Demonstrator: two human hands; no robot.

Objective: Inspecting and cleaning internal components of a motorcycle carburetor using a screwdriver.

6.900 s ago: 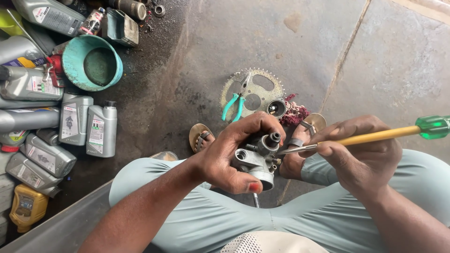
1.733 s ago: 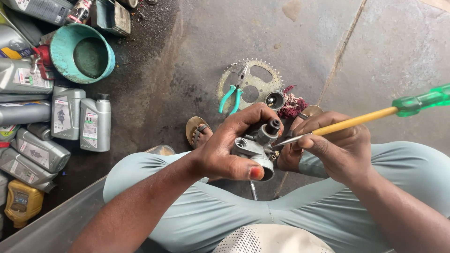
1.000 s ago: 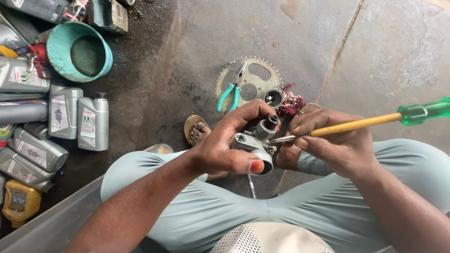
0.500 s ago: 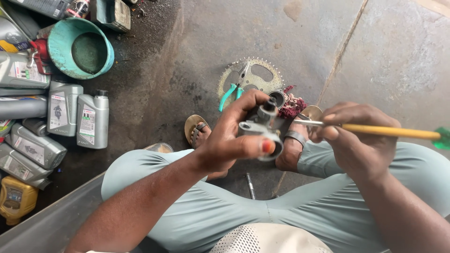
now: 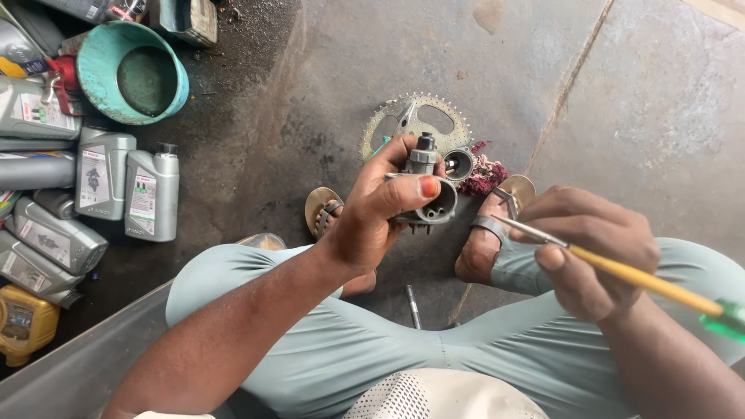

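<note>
Carburetor (image 5: 425, 190), clasped in our left hand (image 5: 372, 221) above the chain sprocket (image 5: 415, 124) on the floor, should in our judgement be held steady, its open bore toward us, while our right hand (image 5: 590, 248), clenched on the yellow-shafted screwdriver (image 5: 621, 271), guides the tip squarely in.

Grey metal carburettor (image 5: 425, 194) held upright, apart from the yellow-shafted screwdriver (image 5: 621, 270).

Stained grey concrete floor (image 5: 388, 70), diagonal seam, daylight
</note>
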